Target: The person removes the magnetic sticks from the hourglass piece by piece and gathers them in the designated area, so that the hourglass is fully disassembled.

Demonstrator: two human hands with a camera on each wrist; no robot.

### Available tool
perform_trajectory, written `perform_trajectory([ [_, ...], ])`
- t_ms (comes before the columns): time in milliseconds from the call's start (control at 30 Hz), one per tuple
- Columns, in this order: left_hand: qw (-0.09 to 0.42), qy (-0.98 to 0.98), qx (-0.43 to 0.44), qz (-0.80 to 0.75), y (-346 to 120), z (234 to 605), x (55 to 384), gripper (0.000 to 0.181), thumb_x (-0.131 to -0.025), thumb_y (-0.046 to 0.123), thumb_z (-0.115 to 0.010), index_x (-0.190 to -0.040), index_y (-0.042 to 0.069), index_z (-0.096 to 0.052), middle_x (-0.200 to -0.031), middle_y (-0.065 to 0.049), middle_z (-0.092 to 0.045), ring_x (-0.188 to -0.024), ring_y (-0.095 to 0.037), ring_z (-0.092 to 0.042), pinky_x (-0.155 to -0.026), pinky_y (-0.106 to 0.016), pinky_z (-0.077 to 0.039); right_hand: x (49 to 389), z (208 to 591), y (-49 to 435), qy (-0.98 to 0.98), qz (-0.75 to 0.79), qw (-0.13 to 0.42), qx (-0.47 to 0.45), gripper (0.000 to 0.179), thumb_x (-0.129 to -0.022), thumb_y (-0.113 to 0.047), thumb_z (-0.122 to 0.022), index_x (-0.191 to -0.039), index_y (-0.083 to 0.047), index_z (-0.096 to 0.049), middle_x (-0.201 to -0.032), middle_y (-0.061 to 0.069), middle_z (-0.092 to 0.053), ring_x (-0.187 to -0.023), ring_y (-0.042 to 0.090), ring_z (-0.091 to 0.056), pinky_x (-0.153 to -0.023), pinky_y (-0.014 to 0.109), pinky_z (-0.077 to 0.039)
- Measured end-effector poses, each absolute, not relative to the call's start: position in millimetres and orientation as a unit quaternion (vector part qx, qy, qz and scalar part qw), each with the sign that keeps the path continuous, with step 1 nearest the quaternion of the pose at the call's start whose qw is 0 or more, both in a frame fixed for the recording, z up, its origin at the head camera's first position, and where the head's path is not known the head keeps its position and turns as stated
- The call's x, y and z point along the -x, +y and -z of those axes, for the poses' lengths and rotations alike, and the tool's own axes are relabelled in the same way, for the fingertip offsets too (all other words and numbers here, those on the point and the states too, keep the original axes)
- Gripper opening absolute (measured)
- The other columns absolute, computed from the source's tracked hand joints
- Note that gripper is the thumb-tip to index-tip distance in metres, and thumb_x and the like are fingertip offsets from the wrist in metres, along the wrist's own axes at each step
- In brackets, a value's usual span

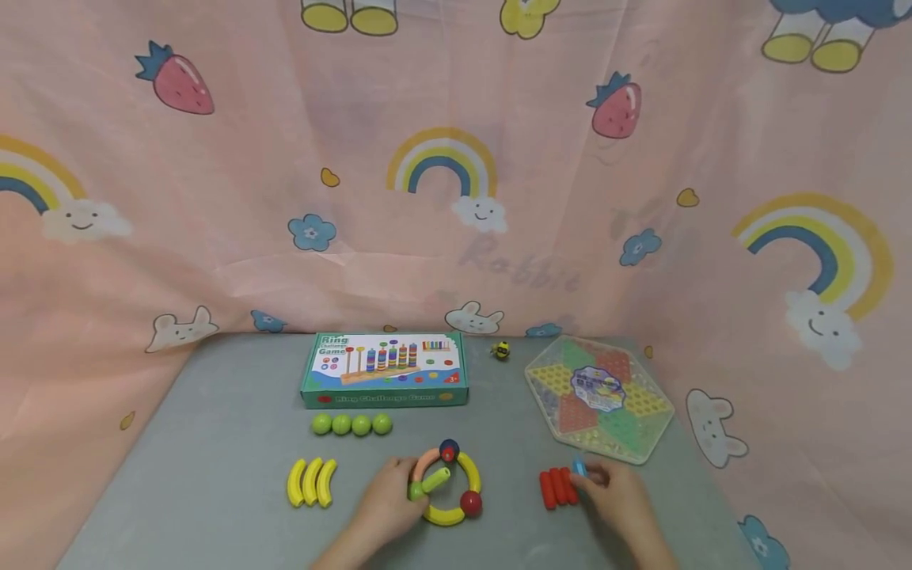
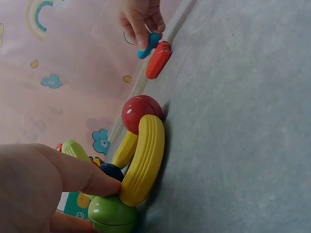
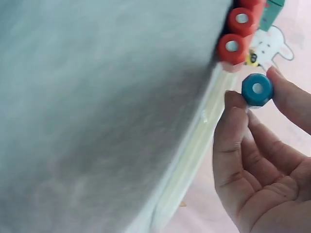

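Note:
My right hand (image 1: pixel 614 492) pinches a short blue rod (image 3: pixel 257 90) between thumb and fingers; its end shows a round metal disc. The rod is held close beside a row of several red rods (image 1: pixel 558 488). With my left hand (image 1: pixel 392 496) I grip a green ball (image 2: pixel 112 213) at the left of a ring of curved pieces and balls. A yellow curved piece (image 2: pixel 146 160) joins that ball to a red ball (image 1: pixel 471 503), and a dark blue ball (image 1: pixel 449 450) sits at the ring's top. A light green stick (image 1: pixel 436 479) juts from the green ball over the ring's middle.
Three yellow curved pieces (image 1: pixel 311 483) and a row of several green balls (image 1: pixel 352 425) lie on the left. Behind stand a green game box (image 1: pixel 385 397), a small bee figure (image 1: pixel 501 350) and a hexagonal game board (image 1: pixel 598 389). A patterned pink cloth (image 1: pixel 442 261) hangs at the back.

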State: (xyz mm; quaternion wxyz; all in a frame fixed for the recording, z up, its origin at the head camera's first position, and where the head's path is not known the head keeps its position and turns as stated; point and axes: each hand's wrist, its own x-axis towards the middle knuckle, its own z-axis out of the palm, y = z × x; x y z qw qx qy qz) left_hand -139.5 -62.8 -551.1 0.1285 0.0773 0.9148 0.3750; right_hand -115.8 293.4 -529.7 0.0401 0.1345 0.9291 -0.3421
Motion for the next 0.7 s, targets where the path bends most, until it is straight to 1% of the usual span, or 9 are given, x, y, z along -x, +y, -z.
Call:
perform_trajectory([
  [133, 0.129, 0.913, -0.084, -0.378, -63.6, 546.9, 138.8, 0.064, -0.075, 0.017, -0.079, -0.134, -0.002, -0.059, -0.118, -0.015, -0.06, -0.106, -0.031, -0.06, -0.093, -0.056, -0.051, 116.2, 534.8, 297.7, 0.934, 0.322, 0.066, -0.138, 0.041, -0.087, -0.03, -0.078, -0.106, 0.006, -0.072, -0.079, 0.001, -0.065, -0.071, 0.015, -0.054, -0.06, 0.03, -0.046],
  [167, 0.129, 0.913, -0.085, -0.377, -63.4, 546.0, 138.7, 0.064, -0.076, 0.017, -0.079, -0.134, -0.003, -0.059, -0.119, -0.016, -0.06, -0.108, -0.033, -0.06, -0.094, -0.057, -0.051, 116.3, 535.8, 298.5, 0.935, 0.32, 0.072, -0.137, 0.041, -0.087, -0.03, -0.078, -0.106, 0.006, -0.072, -0.078, 0.001, -0.064, -0.071, 0.015, -0.054, -0.06, 0.03, -0.046],
  [233, 0.131, 0.913, -0.085, -0.376, -63.2, 543.8, 138.7, 0.066, -0.076, 0.017, -0.079, -0.135, -0.005, -0.057, -0.123, -0.02, -0.06, -0.113, -0.038, -0.06, -0.097, -0.06, -0.049, 116.9, 537.2, 299.6, 0.935, 0.317, 0.083, -0.136, 0.042, -0.088, -0.032, -0.078, -0.107, 0.005, -0.072, -0.079, 0.001, -0.065, -0.071, 0.015, -0.055, -0.061, 0.031, -0.047],
  [300, 0.13, 0.915, -0.08, -0.373, -62.7, 542.6, 139.2, 0.066, -0.077, 0.017, -0.078, -0.134, -0.008, -0.056, -0.125, -0.023, -0.059, -0.115, -0.041, -0.059, -0.098, -0.061, -0.048, 117.8, 537.6, 300.2, 0.936, 0.313, 0.088, -0.135, 0.043, -0.09, -0.033, -0.075, -0.109, 0.005, -0.071, -0.083, 0.003, -0.068, -0.075, 0.016, -0.059, -0.065, 0.035, -0.051],
  [400, 0.124, 0.924, -0.068, -0.356, -61.4, 542.7, 140.1, 0.062, -0.079, 0.021, -0.078, -0.128, -0.011, -0.058, -0.12, -0.024, -0.06, -0.109, -0.039, -0.061, -0.094, -0.058, -0.05, 118.6, 534.8, 299.5, 0.94, 0.307, 0.075, -0.128, 0.043, -0.094, -0.034, -0.071, -0.112, 0.005, -0.07, -0.094, 0.01, -0.073, -0.086, 0.023, -0.067, -0.076, 0.044, -0.055],
  [467, 0.123, 0.93, -0.059, -0.342, -60.2, 544.2, 141.1, 0.057, -0.08, 0.027, -0.079, -0.121, -0.009, -0.062, -0.11, -0.018, -0.062, -0.097, -0.031, -0.062, -0.085, -0.053, -0.054, 118.1, 529.9, 296.9, 0.943, 0.306, 0.057, -0.122, 0.042, -0.095, -0.033, -0.069, -0.114, 0.004, -0.07, -0.1, 0.013, -0.074, -0.091, 0.027, -0.069, -0.081, 0.048, -0.055],
  [533, 0.126, 0.935, -0.058, -0.327, -59.2, 546.3, 142.2, 0.054, -0.081, 0.033, -0.081, -0.115, -0.005, -0.065, -0.102, -0.013, -0.063, -0.088, -0.025, -0.06, -0.078, -0.048, -0.054, 117.3, 523.1, 291.2, 0.945, 0.305, 0.039, -0.113, 0.041, -0.094, -0.032, -0.07, -0.117, 0.003, -0.069, -0.102, 0.013, -0.074, -0.092, 0.028, -0.07, -0.083, 0.05, -0.055],
  [633, 0.135, 0.936, -0.072, -0.317, -58.5, 547.9, 143.3, 0.057, -0.08, 0.038, -0.083, -0.117, -0.002, -0.066, -0.104, -0.013, -0.064, -0.09, -0.026, -0.061, -0.08, -0.049, -0.054, 116.4, 511.8, 276.2, 0.943, 0.317, 0.015, -0.097, 0.038, -0.092, -0.027, -0.073, -0.119, 0.0, -0.07, -0.101, 0.009, -0.074, -0.09, 0.025, -0.07, -0.081, 0.047, -0.056],
  [700, 0.139, 0.933, -0.083, -0.321, -58.6, 547.6, 143.6, 0.057, -0.081, 0.035, -0.083, -0.122, -0.002, -0.065, -0.11, -0.016, -0.065, -0.098, -0.031, -0.063, -0.086, -0.053, -0.053, 117.1, 506.4, 262.3, 0.94, 0.332, 0.0, -0.08, 0.035, -0.09, -0.023, -0.076, -0.118, -0.003, -0.071, -0.1, 0.005, -0.074, -0.09, 0.022, -0.07, -0.08, 0.044, -0.057],
])
